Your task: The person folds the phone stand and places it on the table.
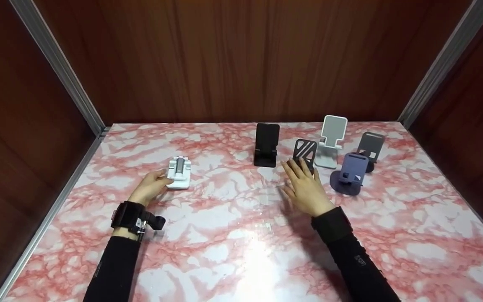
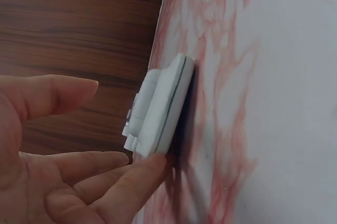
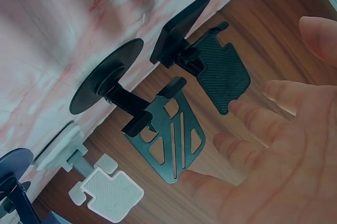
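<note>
On the left of the table lies a white phone stand (image 1: 179, 183), folded flat. My left hand (image 1: 149, 187) is at its left side, and in the left wrist view a fingertip (image 2: 158, 163) touches the edge of the base while the thumb stays apart from it. My right hand (image 1: 307, 193) has its fingers spread, palm down, just in front of a dark phone stand (image 1: 304, 147) with a slotted back plate. Its fingertips overlap the lower part of that stand in the head view; in the right wrist view the slotted plate (image 3: 174, 139) shows with nothing gripped.
A black phone stand (image 1: 266, 142) stands upright left of the slotted one. To its right are a white upright stand (image 1: 334, 128), a purple stand (image 1: 354, 165) and a dark grey stand (image 1: 371, 144). Brown wood-grain panels (image 1: 241, 63) enclose the marbled table (image 1: 224, 235).
</note>
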Demonstrator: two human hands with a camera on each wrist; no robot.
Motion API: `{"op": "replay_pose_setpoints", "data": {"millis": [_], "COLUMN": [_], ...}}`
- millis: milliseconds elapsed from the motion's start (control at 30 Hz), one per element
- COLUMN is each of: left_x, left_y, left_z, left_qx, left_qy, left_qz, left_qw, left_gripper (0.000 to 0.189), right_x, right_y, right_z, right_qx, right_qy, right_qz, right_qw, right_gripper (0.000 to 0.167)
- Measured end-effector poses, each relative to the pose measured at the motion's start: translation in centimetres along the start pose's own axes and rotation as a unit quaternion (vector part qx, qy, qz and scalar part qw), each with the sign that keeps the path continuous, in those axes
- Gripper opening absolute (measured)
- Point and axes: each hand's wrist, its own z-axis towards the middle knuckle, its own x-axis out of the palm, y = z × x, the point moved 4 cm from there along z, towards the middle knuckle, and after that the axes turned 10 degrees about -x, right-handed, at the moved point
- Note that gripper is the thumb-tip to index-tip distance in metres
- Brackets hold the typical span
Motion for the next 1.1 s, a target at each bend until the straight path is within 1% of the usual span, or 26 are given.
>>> {"op": "replay_pose_setpoints", "data": {"millis": [67,133,167,200,267,300,367,467,533,567,600,700,800,900,933,1000,1067,1100], "left_x": [0.0,-0.1,-0.1,-0.2,0.0,0.3,1.0,2.4,3.5,4.0,4.6,6.2,7.8,9.5,10.0,11.1,12.2,12.6], "left_y": [-0.2,-0.4,-0.6,-0.8,-1.2,-1.4,-1.8,-2.7,-3.2,-3.5,-3.7,-4.0,-4.1,-4.3,-4.4,-4.6,-4.8,-4.9], "left_z": [-0.1,-0.3,-0.5,-0.6,-1.0,-1.2,-1.5,-1.8,-2.0,-2.0,-2.1,-2.2,-2.3,-2.4,-2.4,-2.5,-2.7,-2.9], "left_qx": [0.007,0.018,0.026,0.034,0.048,0.058,0.067,0.091,0.105,0.115,0.123,0.138,0.153,0.162,0.163,0.167,0.178,0.189], "left_qy": [-0.011,-0.036,-0.052,-0.07,-0.102,-0.117,-0.147,-0.187,-0.206,-0.21,-0.211,-0.212,-0.224,-0.235,-0.237,-0.24,-0.246,-0.251], "left_qz": [0.024,0.074,0.11,0.148,0.219,0.254,0.316,0.388,0.429,0.445,0.456,0.483,0.506,0.534,0.545,0.562,0.57,0.566], "left_qw": [0.9996,0.9965,0.9922,0.9859,0.9691,0.9582,0.935,0.898,0.8735,0.8629,0.8558,0.8382,0.8188,0.796,0.7873,0.774,0.7635,0.7624], "left_gripper": [0.067,0.069,0.07,0.07,0.073,0.075,0.078,0.082,0.082,0.082,0.081,0.079,0.078,0.079,0.079,0.08,0.08,0.08], "right_x": [0.0,-0.1,-0.1,-0.1,-0.2,-0.2,-0.2,-0.1,-0.1,-0.1,-0.1,0.0,0.1,0.0,0.0,0.0,0.0,0.0], "right_y": [-0.1,-0.1,-0.1,-0.1,-0.1,-0.2,-0.2,-0.3,-0.3,-0.3,-0.4,-0.4,-0.6,-0.8,-0.8,-1.0,-1.2,-1.3], "right_z": [0.0,0.0,0.0,0.0,0.0,0.0,0.0,0.0,0.0,0.0,0.0,0.0,-0.1,-0.1,-0.1,-0.1,-0.1,-0.1], "right_qx": [0.0,0.0,0.0,0.0,0.0,0.001,0.002,0.004,0.005,0.005,0.006,0.01,0.013,0.016,0.019,0.025,0.033,0.038], "right_qy": [-0.002,-0.004,-0.005,-0.006,-0.005,-0.003,0.001,0.005,0.006,0.007,0.008,0.01,0.01,0.009,0.009,0.011,0.013,0.013], "right_qz": [0.0,0.003,0.005,0.007,0.011,0.011,0.009,0.005,0.003,0.004,0.004,0.004,0.004,0.003,0.003,0.004,0.005,0.005], "right_qw": [1.0,1.0,1.0,1.0,0.9999,0.9999,1.0,1.0,1.0,1.0,0.9999,0.9999,0.9999,0.9998,0.9998,0.9996,0.9993,0.9992], "right_gripper": [0.064,0.064,0.064,0.064,0.064,0.064,0.064,0.063,0.063,0.063,0.063,0.063,0.063,0.064,0.064,0.065,0.066,0.067]}}
